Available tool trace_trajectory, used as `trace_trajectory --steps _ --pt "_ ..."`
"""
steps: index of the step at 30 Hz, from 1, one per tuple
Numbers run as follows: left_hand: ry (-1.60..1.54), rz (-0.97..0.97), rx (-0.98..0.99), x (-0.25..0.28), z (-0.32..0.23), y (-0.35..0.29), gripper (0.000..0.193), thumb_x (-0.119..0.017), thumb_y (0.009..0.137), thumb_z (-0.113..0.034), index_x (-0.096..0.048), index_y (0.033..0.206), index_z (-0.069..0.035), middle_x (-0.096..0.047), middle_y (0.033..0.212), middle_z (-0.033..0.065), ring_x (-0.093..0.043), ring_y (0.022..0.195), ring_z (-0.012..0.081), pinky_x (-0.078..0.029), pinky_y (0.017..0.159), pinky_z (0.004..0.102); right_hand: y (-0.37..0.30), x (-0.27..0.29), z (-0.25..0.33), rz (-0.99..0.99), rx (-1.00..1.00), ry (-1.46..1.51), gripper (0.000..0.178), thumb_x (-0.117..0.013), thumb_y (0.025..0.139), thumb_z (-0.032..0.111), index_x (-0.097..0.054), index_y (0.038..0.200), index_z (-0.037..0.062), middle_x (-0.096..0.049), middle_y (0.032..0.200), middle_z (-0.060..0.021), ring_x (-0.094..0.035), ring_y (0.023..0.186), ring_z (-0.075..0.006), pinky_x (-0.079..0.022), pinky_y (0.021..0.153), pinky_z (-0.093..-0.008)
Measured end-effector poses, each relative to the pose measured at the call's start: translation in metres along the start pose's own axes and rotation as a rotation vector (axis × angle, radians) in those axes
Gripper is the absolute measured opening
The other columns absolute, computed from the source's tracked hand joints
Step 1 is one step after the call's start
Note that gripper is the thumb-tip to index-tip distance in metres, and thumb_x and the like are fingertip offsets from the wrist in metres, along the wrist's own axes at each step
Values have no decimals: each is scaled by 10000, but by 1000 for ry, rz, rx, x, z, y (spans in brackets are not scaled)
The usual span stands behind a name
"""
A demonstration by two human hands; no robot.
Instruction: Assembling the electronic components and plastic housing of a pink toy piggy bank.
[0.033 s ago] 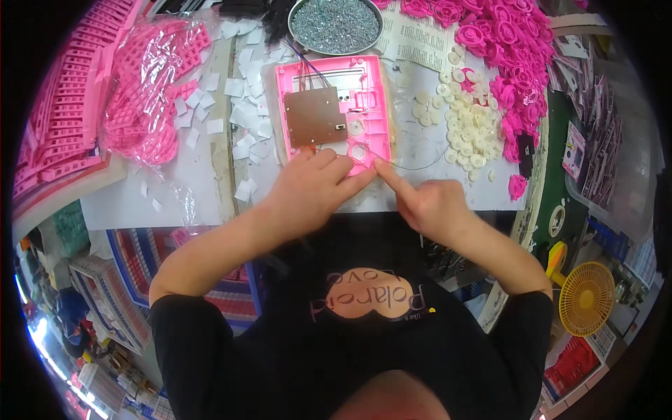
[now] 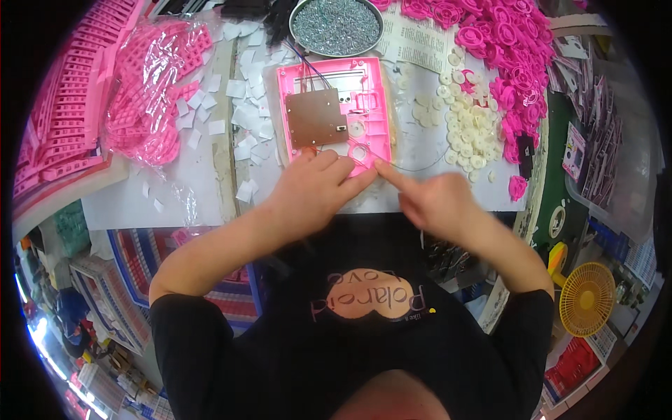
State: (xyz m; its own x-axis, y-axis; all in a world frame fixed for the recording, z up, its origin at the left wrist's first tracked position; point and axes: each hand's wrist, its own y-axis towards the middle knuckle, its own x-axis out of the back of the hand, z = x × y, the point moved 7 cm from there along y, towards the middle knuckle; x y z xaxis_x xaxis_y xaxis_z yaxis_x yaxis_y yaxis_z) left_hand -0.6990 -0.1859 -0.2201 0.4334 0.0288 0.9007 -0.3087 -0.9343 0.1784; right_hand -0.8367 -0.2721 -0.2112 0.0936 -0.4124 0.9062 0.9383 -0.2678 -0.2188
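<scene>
A shallow pink plastic case (image 2: 380, 91) lies on the table before me, with a brown circuit board (image 2: 315, 117) over its left part. Wires run from the board's top edge. My left hand (image 2: 315, 185) is closed at the case's near edge, thumb and index finger at its near right corner. There my right hand (image 2: 441, 203) touches the case with its stretched index finger. Its other fingers are curled, and what they may hold is hidden; the hand is slightly blurred. A thin dark wire (image 2: 420, 169) runs right from that corner.
Behind the case stands a round tray (image 2: 292, 31) of small screws. White discs (image 2: 470, 136) and a heap of pink parts (image 2: 500, 42) lie right. Left are paper pieces (image 2: 245, 119), a clear bag of pink parts (image 2: 157, 84) and stacked pink strips (image 2: 70, 91). A yellow fan (image 2: 586, 299) stands lower right.
The back of my right hand has shifted slightly to the right and up, with its index fingertip still at the case's corner. My left hand stays in place.
</scene>
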Motion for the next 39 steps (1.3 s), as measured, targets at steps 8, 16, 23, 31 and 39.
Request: trace_trajectory --steps 8,16,23,31,39 --pt "-132 -49 23 -1 6 2 411 -634 818 -41 -669 1219 -121 -589 935 58 -586 845 253 -458 743 393 139 52 -18 -498 -103 58 179 -676 843 246 -712 867 72 -695 742 -153 -690 702 -355 -545 626 -468" --pt "-165 -528 512 63 109 15 232 -717 812 -178 -636 989 -52 -627 952 146 -630 876 355 -514 764 453 168 39 -13 -435 -186 -90 216 -703 817 242 -664 817 30 -700 762 -185 -696 718 -388 -561 666 -499" --pt "-102 -532 547 49 142 35 208 -753 777 -212 -652 843 -43 -647 851 119 -649 793 330 -508 712 446 159 37 -29 -594 -221 162 187 -676 809 201 -663 827 15 -688 706 -170 -678 631 -358 -546 618 -441" --pt "-205 -684 646 46 142 -3 153 -703 783 -164 -666 839 -27 -651 803 116 -653 761 294 -506 707 412 148 32 -34 -573 -179 629 109 -675 809 125 -663 863 31 -660 667 -106 -653 585 -182 -500 582 -321" --pt "61 -731 511 66 138 16 279 -650 825 -175 -706 1057 -31 -661 1059 164 -646 903 310 -512 792 399 133 21 17 -496 272 96 209 -712 770 107 -673 975 129 -638 914 -14 -623 883 -250 -550 664 -376"
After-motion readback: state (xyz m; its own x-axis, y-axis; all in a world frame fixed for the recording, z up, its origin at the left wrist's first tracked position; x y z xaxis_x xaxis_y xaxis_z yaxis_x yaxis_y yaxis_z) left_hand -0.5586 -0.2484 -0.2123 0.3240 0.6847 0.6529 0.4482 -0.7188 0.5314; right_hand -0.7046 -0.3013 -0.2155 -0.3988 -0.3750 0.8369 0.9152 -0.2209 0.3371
